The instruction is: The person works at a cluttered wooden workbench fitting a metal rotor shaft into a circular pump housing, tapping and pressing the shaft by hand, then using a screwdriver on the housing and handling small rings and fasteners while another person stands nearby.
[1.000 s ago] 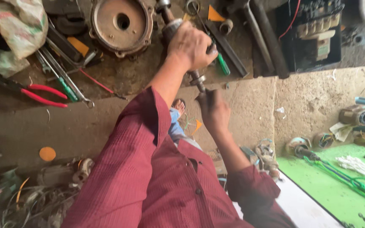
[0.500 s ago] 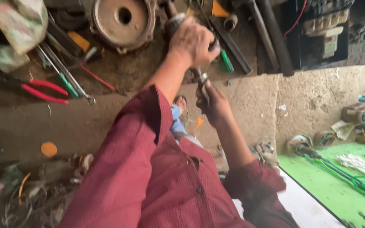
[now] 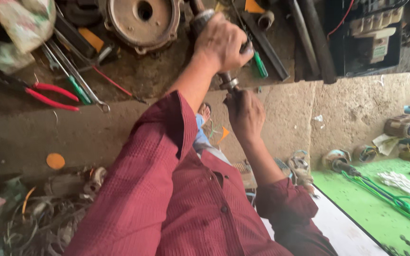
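Note:
My left hand (image 3: 224, 43) is closed around a metal motor shaft (image 3: 227, 83) that points away from me over the workbench edge. The shaft's thicker, dark cylindrical end (image 3: 200, 18) sticks out beyond my fingers. Just below, my right hand (image 3: 245, 114) grips the shaft's near end, where a shiny collar shows between the two hands. Both arms wear dark red sleeves.
A round cast motor cover (image 3: 141, 19) lies on the bench to the left of the hands. Red-handled pliers (image 3: 48, 95), spanners (image 3: 74, 76) and a green-handled screwdriver (image 3: 260, 64) lie around. A black box with wires (image 3: 371, 38) stands at right. A green mat (image 3: 380, 204) lies on the floor.
My hands stay on the shaft. The right hand has shifted slightly up toward the left hand, and the view has drifted a little.

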The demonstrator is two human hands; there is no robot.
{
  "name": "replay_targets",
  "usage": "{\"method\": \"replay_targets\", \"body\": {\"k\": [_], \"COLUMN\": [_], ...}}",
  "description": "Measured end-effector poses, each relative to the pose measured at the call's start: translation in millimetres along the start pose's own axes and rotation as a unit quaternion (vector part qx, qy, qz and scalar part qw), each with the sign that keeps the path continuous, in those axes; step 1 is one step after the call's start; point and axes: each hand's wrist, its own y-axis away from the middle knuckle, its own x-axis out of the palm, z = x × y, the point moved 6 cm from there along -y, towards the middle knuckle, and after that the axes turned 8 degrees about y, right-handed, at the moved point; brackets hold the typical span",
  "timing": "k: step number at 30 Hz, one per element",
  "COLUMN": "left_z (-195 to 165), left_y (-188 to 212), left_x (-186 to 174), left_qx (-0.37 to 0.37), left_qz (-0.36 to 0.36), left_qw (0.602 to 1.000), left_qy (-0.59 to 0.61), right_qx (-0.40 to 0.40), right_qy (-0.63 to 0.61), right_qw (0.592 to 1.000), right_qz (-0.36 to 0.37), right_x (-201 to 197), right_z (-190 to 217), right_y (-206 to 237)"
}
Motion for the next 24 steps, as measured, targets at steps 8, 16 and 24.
{"method": "replay_targets", "body": {"k": [8,16,24], "left_z": [1,2,-1], "left_y": [-4,-6,-1], "left_x": [1,4,-6], "left_qx": [-0.029,-0.047,0.02], "left_qz": [0.033,0.051,-0.025], "left_qw": [0.999,0.998,0.999], "left_qy": [-0.01,-0.009,-0.007], "right_qx": [0.06,0.379,0.345], "right_qy": [-0.211,-0.514,-0.393], "right_qw": [0.974,0.738,0.825], "right_qz": [0.062,0.216,0.215], "right_x": [3,35,32], "right_z": [0,-24,-17], "right_y": [5,25,26]}}
